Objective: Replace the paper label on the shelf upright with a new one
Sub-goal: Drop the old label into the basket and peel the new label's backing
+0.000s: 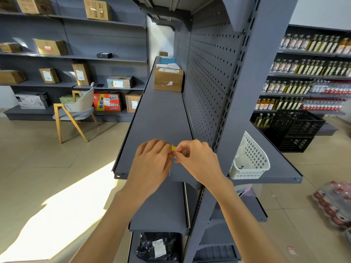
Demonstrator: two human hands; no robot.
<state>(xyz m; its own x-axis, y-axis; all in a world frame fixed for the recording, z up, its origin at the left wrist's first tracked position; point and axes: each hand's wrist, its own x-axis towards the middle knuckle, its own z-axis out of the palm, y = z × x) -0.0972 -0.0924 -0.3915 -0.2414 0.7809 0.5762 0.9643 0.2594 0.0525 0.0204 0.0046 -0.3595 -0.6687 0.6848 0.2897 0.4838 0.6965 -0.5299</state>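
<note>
While my left hand (153, 156) and right hand (191, 158) pinch the small yellow label (173, 148) between them, probably peeling its backing, the shelf upright (245, 103) waits just right of my hands.

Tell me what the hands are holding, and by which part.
A small yellow label, pinched between the fingertips of the left hand and the right hand. Most of it is hidden, so the exact part gripped cannot be told.
</note>
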